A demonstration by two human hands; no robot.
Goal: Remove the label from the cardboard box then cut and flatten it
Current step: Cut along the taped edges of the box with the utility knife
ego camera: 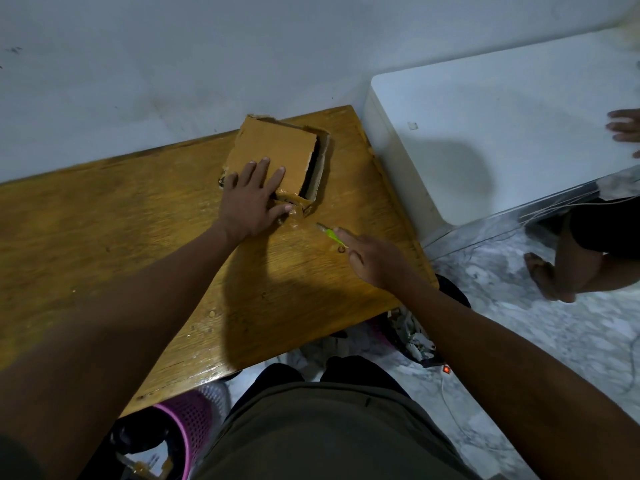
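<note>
Pressing flat on top of the cardboard box (277,150), the left hand (251,199) lies just left of the frame's centre with fingers spread straight over the near part of the top panel, its thumb by the crumpled tape at the near corner. The box sits on the wooden table (121,220) towards the upper middle, its right side gaping open. It looks light and stiff but easily crushed, so a flat palm on the lid is probably the best hold while cutting. Further right, apart from the box, the right hand (374,258) grips a green cutter (330,234) whose tip points at that taped corner.
</note>
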